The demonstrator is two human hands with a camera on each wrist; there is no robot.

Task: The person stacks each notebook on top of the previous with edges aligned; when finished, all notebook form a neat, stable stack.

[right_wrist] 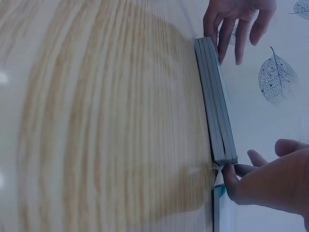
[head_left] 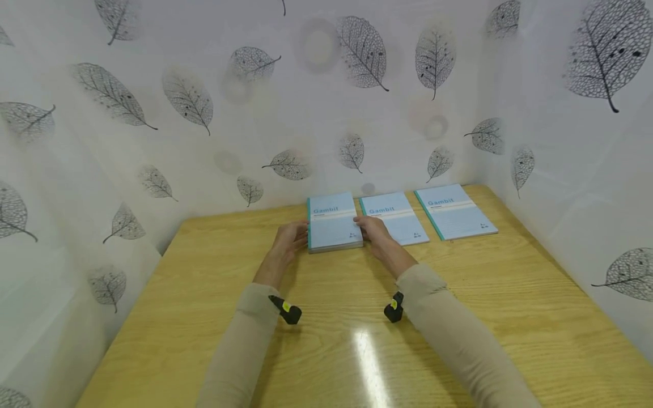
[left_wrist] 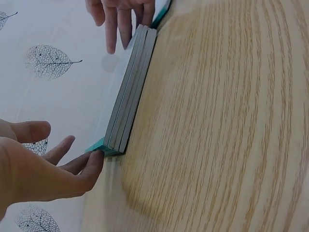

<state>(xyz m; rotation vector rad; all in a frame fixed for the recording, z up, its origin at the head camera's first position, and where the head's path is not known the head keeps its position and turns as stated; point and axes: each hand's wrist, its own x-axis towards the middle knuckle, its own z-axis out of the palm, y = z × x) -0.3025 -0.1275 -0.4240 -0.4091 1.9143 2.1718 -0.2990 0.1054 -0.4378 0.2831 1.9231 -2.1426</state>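
Note:
A stack of light-blue notebooks [head_left: 334, 224] with teal spines, "Gambit" printed on the top cover, lies near the back of the table. In both wrist views its grey page edges show as layers lined up together. My left hand [head_left: 289, 242] is at the spine side, its fingertips [left_wrist: 96, 155] touching the lower corner while the thumb stays apart. On the opposite side, my right hand [head_left: 376, 232] has its fingertips [right_wrist: 229, 175] against the stack's edge, fingers extended. This right hand partly covers a second notebook [head_left: 403, 218] just to the right.
A third blue notebook [head_left: 456, 212] lies farther right, near the table's back right corner. The wooden table [head_left: 326, 317] meets a white leaf-print curtain [head_left: 306, 113] behind and at both sides. Small black devices sit on both wrists.

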